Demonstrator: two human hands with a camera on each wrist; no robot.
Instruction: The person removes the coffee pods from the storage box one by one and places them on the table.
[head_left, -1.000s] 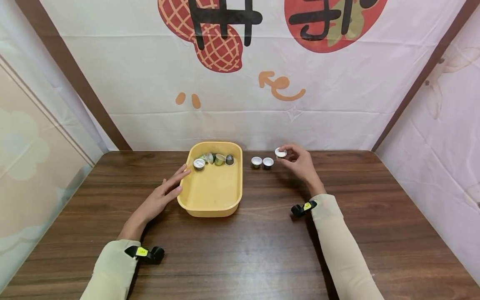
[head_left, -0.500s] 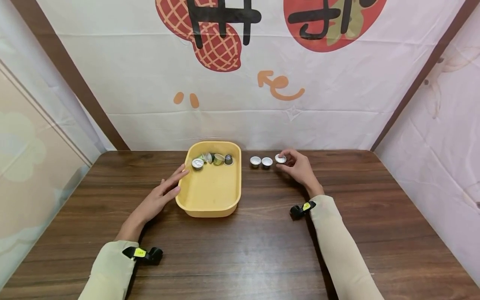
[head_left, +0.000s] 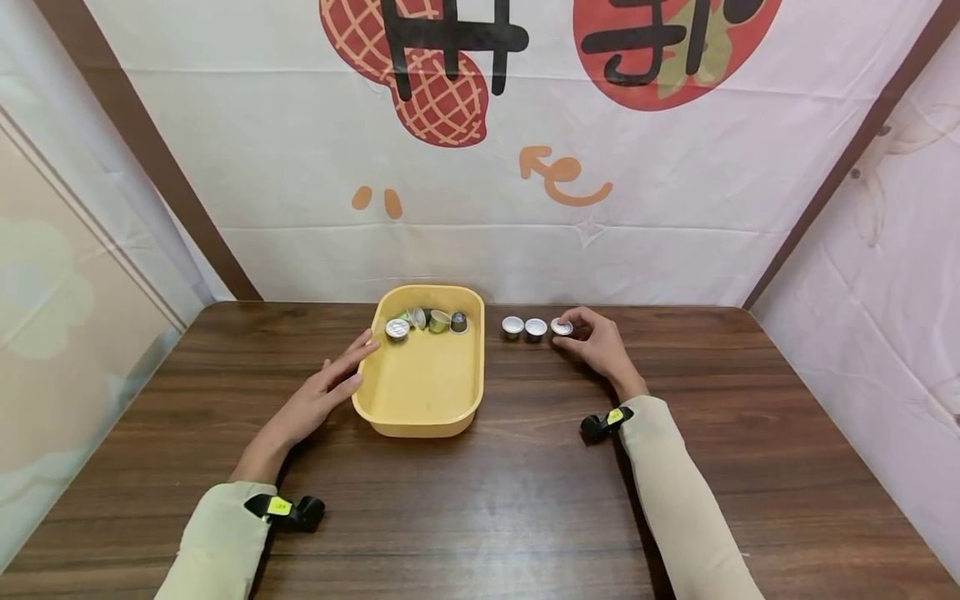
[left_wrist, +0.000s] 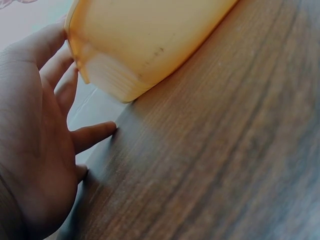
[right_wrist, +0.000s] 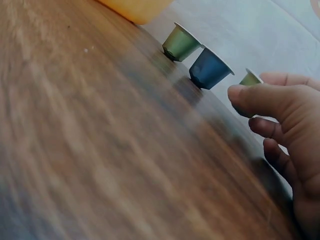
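Right hand (head_left: 602, 350), angled inward, pinches a green pod (head_left: 558, 329) between thumb and finger, right end of a row with two other pods (head_left: 523, 328)! Left hand (head_left: 315, 404), fingers extended, touches the tray (head_left: 423, 383) on its left side; several pods (head_left: 439, 322) sit inside. Yellow tags (head_left: 280, 506) on both wrists, too small to read; black characters (head_left: 457, 36) run off-frame.

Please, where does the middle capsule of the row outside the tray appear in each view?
Head: the middle capsule is slightly right of centre, its white top showing.
Left wrist: not in it.
Right wrist: above and right of centre, its blue side showing.
Shared landmark: the tray, near centre in head, at the top in both wrist views.
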